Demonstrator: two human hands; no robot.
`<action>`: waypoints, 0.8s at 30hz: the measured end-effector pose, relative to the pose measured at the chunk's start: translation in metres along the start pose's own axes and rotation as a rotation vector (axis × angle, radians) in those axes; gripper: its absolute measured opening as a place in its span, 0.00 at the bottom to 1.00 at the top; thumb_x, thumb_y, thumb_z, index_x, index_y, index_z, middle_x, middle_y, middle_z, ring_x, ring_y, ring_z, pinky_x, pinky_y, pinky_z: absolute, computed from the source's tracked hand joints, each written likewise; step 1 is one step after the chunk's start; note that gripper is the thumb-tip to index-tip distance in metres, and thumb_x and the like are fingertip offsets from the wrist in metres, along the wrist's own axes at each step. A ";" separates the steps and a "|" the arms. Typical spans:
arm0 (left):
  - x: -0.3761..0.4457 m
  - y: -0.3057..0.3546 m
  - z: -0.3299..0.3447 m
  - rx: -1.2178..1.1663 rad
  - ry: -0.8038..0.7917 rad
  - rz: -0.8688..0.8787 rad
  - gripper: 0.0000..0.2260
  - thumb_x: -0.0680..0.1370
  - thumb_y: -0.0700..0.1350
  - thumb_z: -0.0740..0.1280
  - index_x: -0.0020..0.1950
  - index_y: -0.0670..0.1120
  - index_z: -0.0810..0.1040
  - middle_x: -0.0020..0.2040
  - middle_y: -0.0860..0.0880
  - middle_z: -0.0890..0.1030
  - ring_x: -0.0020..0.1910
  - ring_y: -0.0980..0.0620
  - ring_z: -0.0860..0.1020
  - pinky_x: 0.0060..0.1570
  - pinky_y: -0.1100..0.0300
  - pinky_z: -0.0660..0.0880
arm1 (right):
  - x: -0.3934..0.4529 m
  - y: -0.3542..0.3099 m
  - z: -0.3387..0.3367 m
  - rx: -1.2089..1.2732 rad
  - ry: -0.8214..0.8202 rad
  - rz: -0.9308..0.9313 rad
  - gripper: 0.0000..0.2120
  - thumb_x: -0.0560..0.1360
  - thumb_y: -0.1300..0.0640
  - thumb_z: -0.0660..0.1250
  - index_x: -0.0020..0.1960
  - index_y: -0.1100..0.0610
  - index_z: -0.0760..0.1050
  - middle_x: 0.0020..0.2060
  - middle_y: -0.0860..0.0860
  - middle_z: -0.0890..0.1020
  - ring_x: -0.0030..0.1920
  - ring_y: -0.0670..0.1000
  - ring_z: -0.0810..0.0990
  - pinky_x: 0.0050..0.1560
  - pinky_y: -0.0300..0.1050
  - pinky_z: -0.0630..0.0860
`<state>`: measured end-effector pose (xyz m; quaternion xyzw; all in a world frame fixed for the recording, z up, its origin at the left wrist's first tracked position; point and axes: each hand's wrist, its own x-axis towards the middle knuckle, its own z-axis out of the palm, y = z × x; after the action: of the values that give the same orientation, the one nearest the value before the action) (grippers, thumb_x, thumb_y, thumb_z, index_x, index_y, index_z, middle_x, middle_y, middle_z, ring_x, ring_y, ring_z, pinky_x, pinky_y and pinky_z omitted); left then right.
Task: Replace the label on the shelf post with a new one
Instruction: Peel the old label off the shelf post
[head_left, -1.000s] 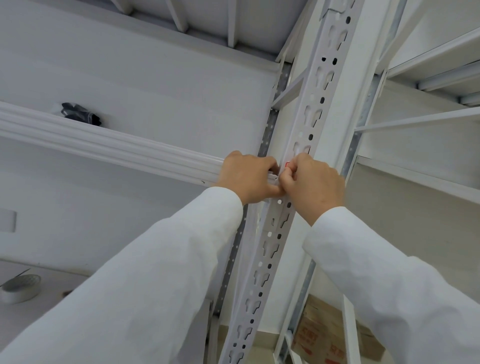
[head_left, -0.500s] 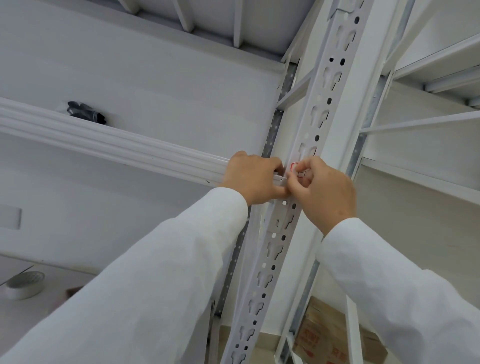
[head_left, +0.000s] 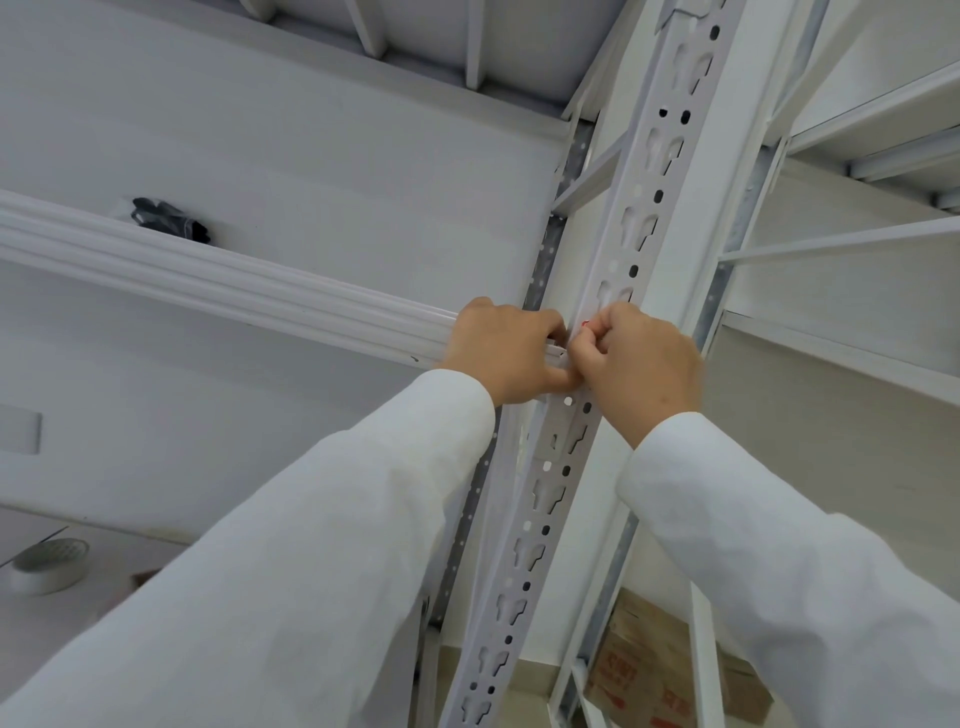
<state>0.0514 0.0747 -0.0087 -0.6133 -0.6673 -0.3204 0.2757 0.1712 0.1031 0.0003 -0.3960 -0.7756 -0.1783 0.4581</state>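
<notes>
Both hands meet on the shelf post (head_left: 639, 244). The right hand (head_left: 641, 364) pinches the label (head_left: 585, 324), a red speck just above its fingertips; the left hand (head_left: 506, 356) grips the beam (head_left: 208, 280) beside it. Peel slowly, flat along the post. Most of the label is hidden; old or new, I cannot tell.

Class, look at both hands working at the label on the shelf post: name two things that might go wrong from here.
1. The label shows only as a red sliver between the right hand and the shelf post; pinched so small, it might tear or slip.
2. The hands hide the spot, the left hand crowding in, so fingertips may catch the post's slots.
</notes>
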 end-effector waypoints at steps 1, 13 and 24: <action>0.000 0.000 0.000 0.001 0.000 -0.001 0.18 0.73 0.62 0.60 0.56 0.53 0.75 0.40 0.52 0.80 0.38 0.51 0.72 0.53 0.57 0.65 | 0.000 0.000 0.000 0.011 -0.001 -0.004 0.09 0.75 0.54 0.59 0.47 0.57 0.76 0.38 0.54 0.82 0.39 0.58 0.77 0.45 0.47 0.70; 0.001 -0.001 0.004 0.004 0.027 -0.008 0.19 0.73 0.65 0.58 0.54 0.54 0.76 0.42 0.51 0.83 0.38 0.51 0.73 0.51 0.57 0.65 | -0.003 0.016 0.004 0.202 0.084 -0.062 0.07 0.74 0.52 0.65 0.43 0.55 0.76 0.24 0.41 0.70 0.33 0.54 0.75 0.43 0.46 0.73; 0.002 -0.002 0.003 0.004 0.015 -0.001 0.18 0.72 0.64 0.60 0.54 0.53 0.75 0.42 0.52 0.82 0.39 0.51 0.74 0.50 0.57 0.64 | 0.000 0.002 -0.001 0.137 0.071 0.068 0.07 0.73 0.50 0.63 0.40 0.51 0.77 0.34 0.49 0.81 0.41 0.55 0.79 0.49 0.47 0.73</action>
<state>0.0498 0.0783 -0.0097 -0.6100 -0.6660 -0.3239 0.2817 0.1730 0.1038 0.0003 -0.3834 -0.7553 -0.1230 0.5171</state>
